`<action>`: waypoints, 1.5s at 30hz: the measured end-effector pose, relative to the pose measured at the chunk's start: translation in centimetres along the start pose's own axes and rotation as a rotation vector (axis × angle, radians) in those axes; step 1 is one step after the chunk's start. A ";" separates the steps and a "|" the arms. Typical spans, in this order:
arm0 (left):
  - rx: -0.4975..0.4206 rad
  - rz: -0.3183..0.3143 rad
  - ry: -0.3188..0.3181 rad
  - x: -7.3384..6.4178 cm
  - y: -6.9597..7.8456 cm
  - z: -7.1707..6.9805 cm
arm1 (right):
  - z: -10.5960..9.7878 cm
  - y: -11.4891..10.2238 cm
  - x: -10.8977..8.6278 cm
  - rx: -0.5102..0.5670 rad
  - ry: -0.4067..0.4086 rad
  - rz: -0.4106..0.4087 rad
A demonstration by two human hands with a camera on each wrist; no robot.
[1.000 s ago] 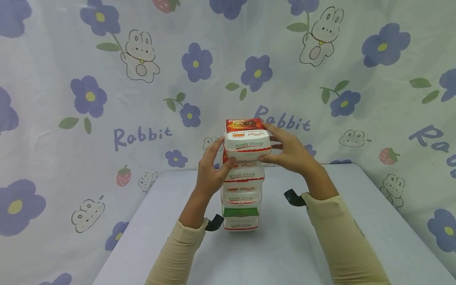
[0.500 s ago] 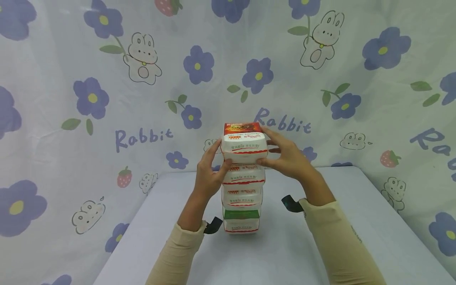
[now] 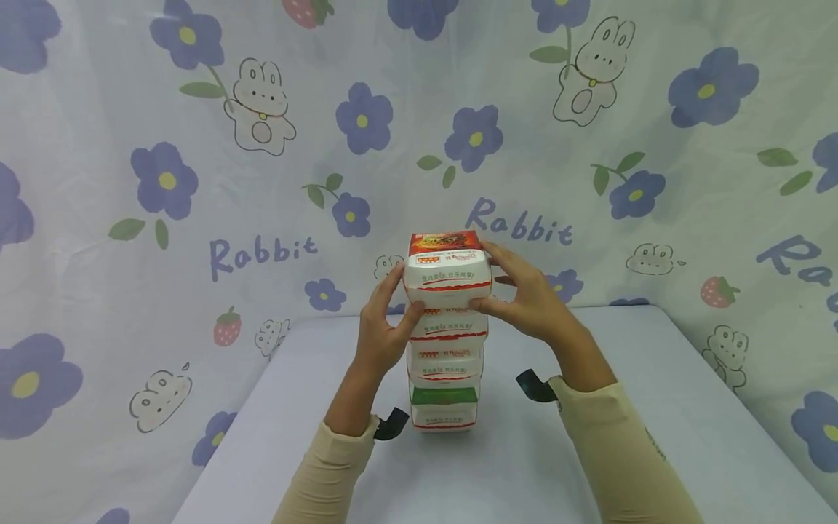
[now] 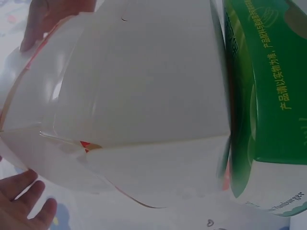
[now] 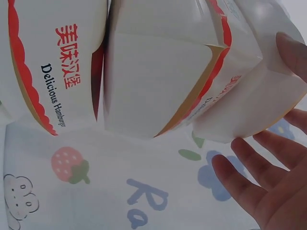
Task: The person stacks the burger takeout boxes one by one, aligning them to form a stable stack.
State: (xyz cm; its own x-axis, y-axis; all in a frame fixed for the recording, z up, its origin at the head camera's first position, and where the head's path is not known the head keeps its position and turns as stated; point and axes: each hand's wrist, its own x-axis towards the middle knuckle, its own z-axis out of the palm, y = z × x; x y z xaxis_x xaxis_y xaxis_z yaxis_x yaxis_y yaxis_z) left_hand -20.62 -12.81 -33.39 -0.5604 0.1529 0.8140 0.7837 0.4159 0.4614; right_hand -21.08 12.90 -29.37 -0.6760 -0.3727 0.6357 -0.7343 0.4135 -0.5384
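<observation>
Several white hamburger boxes with red trim stand in one column. The top hamburger box (image 3: 448,276), with a red burger picture on its lid, sits over the others and juts slightly toward the camera. My left hand (image 3: 382,331) holds its left side, thumb at the lower front corner. On the opposite side my right hand (image 3: 529,295) grips it, thumb at the front and fingers along the side. Beneath are two more white boxes (image 3: 447,327) and, lowest, a green-topped box (image 3: 445,416). The left wrist view shows that green box (image 4: 268,86) up close; whether the top box bears its full weight there is unclear.
The column stands on a white-covered table (image 3: 524,451). Behind hangs a curtain (image 3: 406,65) printed with rabbits, purple flowers and strawberries. A dark wrist-worn piece (image 3: 391,424) on the left sleeve is close to the lowest box.
Both hands have lowered the top box and shifted it slightly left, bringing it down over the column. The lower boxes stay in place.
</observation>
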 end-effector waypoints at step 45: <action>0.004 0.022 0.010 -0.8 -0.6 0.0 | 0.5 0.0 -0.4 -0.002 -0.013 0.080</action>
State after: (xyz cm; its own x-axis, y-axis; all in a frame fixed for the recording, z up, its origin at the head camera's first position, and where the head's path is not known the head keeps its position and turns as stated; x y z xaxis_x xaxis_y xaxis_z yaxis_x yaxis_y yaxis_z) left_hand -20.66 -13.20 -34.32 -0.5406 0.1533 0.8272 0.7947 0.4157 0.4423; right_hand -20.85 12.65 -29.87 -0.7336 -0.3489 0.5832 -0.6774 0.4441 -0.5864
